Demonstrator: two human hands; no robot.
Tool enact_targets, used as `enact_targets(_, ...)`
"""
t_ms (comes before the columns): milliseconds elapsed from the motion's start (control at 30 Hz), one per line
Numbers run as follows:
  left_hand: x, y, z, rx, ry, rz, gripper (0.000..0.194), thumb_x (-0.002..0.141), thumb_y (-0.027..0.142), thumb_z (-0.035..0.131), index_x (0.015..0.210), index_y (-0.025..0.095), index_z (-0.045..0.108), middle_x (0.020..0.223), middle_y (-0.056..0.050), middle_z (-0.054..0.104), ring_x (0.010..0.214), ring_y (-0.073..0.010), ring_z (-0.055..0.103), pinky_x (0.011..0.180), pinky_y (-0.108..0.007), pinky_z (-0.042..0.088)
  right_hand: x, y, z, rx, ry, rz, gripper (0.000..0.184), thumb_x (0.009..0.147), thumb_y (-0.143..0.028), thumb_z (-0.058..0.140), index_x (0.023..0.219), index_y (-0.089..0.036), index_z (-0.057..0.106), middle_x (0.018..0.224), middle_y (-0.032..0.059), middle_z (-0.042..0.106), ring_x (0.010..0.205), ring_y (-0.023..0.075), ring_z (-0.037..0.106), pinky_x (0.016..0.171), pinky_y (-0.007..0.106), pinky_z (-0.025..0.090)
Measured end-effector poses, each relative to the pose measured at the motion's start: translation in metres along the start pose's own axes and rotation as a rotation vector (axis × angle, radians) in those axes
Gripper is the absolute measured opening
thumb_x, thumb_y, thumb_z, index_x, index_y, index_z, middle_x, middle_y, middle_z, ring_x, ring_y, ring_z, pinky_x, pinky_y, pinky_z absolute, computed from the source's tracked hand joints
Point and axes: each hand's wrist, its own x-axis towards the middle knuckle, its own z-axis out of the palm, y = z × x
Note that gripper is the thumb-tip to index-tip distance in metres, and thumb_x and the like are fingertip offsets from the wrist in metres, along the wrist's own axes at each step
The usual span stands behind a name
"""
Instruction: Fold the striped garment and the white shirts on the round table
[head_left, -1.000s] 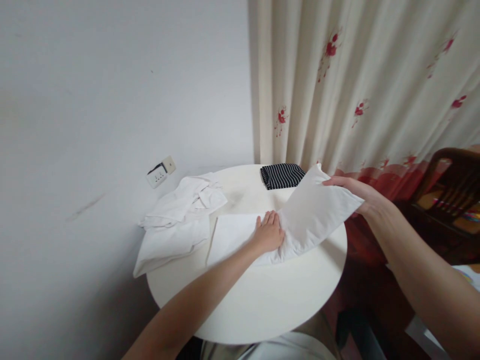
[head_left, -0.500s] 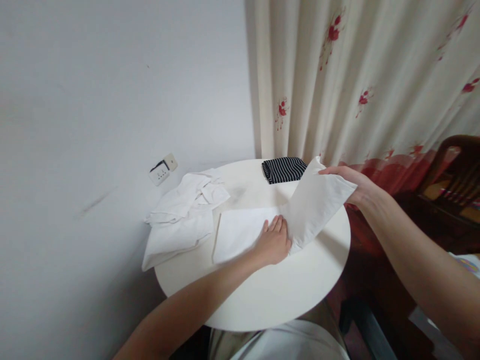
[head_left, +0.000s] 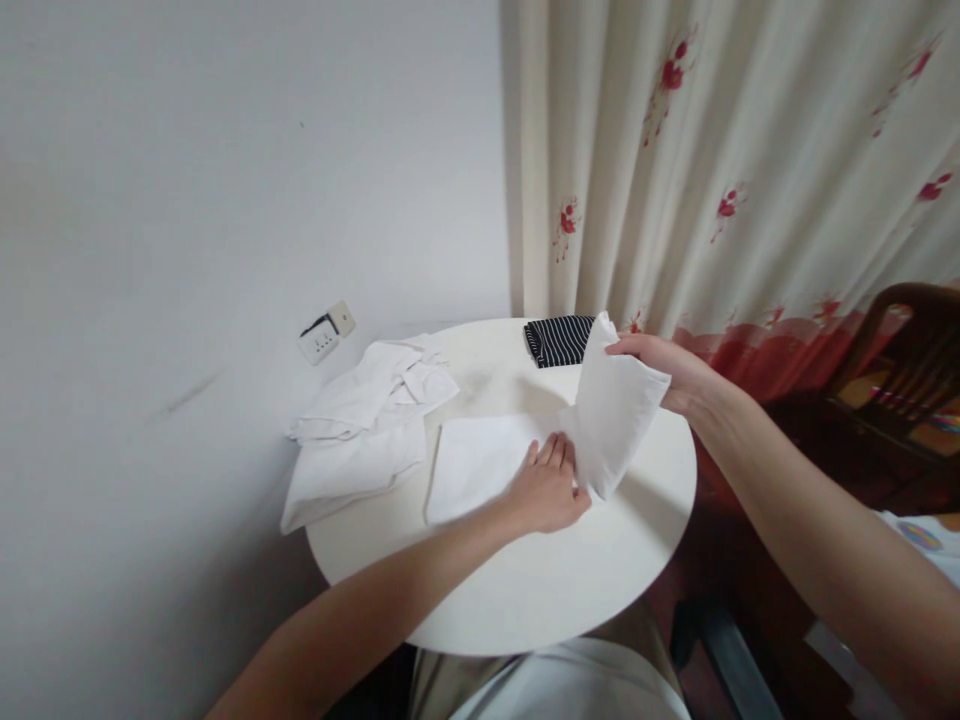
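Observation:
A white folded cloth [head_left: 476,460], perhaps a garment, lies on the round white table [head_left: 517,590], its right part raised off the surface. My left hand [head_left: 551,490] rests flat on the cloth along the fold line, fingers spread. Gripping the upper edge of the raised part, my right hand [head_left: 664,368] holds it nearly upright, thumb on the near side. Some of the right fingers are hidden behind the cloth.
Loosely heaped white clothes [head_left: 367,430] lie at the table's left, against the wall. A folded black-and-white striped cloth [head_left: 559,342] sits at the back edge, partly covered by the raised flap. A wooden chair [head_left: 900,370] stands at right by the curtain [head_left: 622,180].
My right hand has moved left, swinging the raised part of the cloth more upright toward the left. My left hand stays pressed in about the same place.

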Motion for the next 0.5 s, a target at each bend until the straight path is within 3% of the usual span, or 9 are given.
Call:
enact_targets(100, 0.006, -0.018, -0.018, -0.367, 0.02, -0.021, 0.07, 0.087, 0.036, 0.054, 0.149, 0.006, 0.043, 0.157, -0.021, 0.039, 0.147, -0.0334, 0.034, 0.122, -0.051, 0.026, -0.001, 0.001, 0.028, 0.0, -0.002, -0.089, 0.01, 0.073, -0.013, 0.06, 0.079, -0.02, 0.056, 0.065, -0.0012, 0.058, 0.054, 0.0125, 0.052, 0.048, 0.022, 0.04)
enact_targets(233, -0.001, -0.058, -0.056, -1.1, 0.233, -0.228, 0.047, 0.094, 0.036, 0.046, 0.134, 0.016, 0.057, 0.143, -0.016, 0.058, 0.125, -0.0282, 0.06, 0.106, -0.046, 0.047, 0.006, 0.008, 0.076, -0.042, -0.022, -0.166, 0.013, 0.069, -0.01, 0.059, 0.079, -0.019, 0.058, 0.063, -0.0011, 0.06, 0.055, 0.014, 0.055, 0.049, 0.023, 0.04)
enact_targets(300, -0.012, -0.075, -0.077, -1.375, 0.28, -0.296, 0.043, 0.097, 0.04, 0.042, 0.128, 0.016, 0.06, 0.134, -0.015, 0.064, 0.112, -0.0255, 0.068, 0.096, -0.043, 0.055, 0.013, 0.021, 0.104, -0.138, -0.032, -0.203, 0.017, 0.07, -0.01, 0.059, 0.085, -0.018, 0.061, 0.066, -0.0001, 0.063, 0.056, 0.0154, 0.058, 0.051, 0.024, 0.043)
enact_targets(400, -0.03, -0.093, -0.096, -1.55, 0.294, -0.386, 0.043, 0.1, 0.045, 0.037, 0.121, 0.017, 0.062, 0.118, -0.011, 0.07, 0.097, -0.022, 0.071, 0.083, -0.036, 0.059, 0.022, 0.054, 0.147, -0.323, -0.068, -0.273, 0.024, 0.074, -0.013, 0.061, 0.097, -0.018, 0.063, 0.078, 0.0027, 0.07, 0.068, 0.0179, 0.065, 0.059, 0.026, 0.048)
enact_targets(500, -0.042, -0.101, -0.093, -1.584, 0.304, -0.515, 0.043, 0.1, 0.051, 0.041, 0.116, 0.019, 0.064, 0.106, -0.008, 0.074, 0.096, -0.0232, 0.071, 0.081, -0.033, 0.058, 0.024, 0.094, 0.181, -0.53, -0.108, -0.307, 0.04, 0.076, -0.015, 0.061, 0.116, -0.016, 0.06, 0.097, 0.0092, 0.073, 0.087, 0.023, 0.068, 0.074, 0.032, 0.052)
